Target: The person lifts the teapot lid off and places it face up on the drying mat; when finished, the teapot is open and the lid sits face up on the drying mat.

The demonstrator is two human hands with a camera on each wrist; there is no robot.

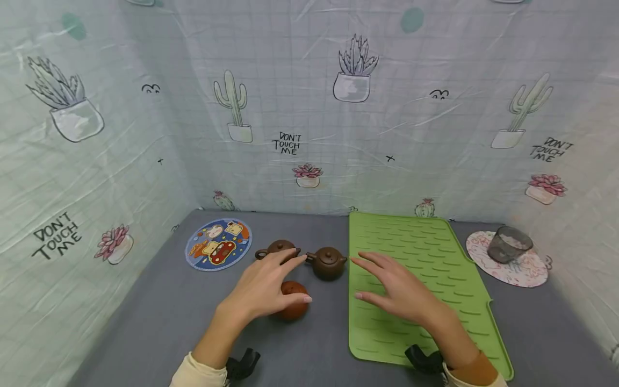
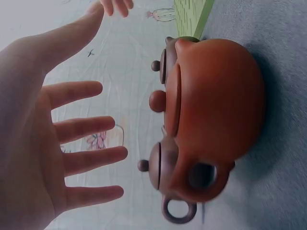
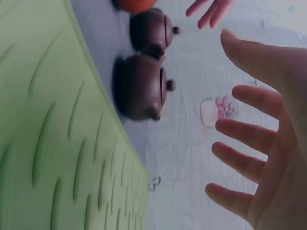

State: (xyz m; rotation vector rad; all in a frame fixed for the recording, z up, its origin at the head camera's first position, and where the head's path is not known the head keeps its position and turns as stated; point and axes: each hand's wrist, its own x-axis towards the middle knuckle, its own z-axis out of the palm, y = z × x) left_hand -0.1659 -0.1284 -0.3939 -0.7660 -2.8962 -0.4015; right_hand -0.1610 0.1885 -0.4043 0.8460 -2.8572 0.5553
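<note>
My left hand (image 1: 263, 287) hovers above a reddish-brown teapot (image 2: 216, 100), its fingers spread and apart from the pot. Part of that teapot is hidden under the hand in the head view. Behind it stand two dark brown teapots: one at the left (image 1: 280, 246), partly covered by my fingers, and one at the right (image 1: 329, 263). All of them are upright with lids on. My right hand (image 1: 394, 282) is held over the left part of a green ridged mat (image 1: 401, 236), fingers spread and holding nothing. The right dark teapot is nearest to it.
A round blue mat with cartoon pictures (image 1: 218, 244) lies at the back left of the grey table (image 1: 145, 333). At the right, a dark see-through cup (image 1: 509, 245) stands tilted-looking on a round pink-white mat (image 1: 527, 271). A printed curtain (image 1: 309, 107) encloses the back and sides.
</note>
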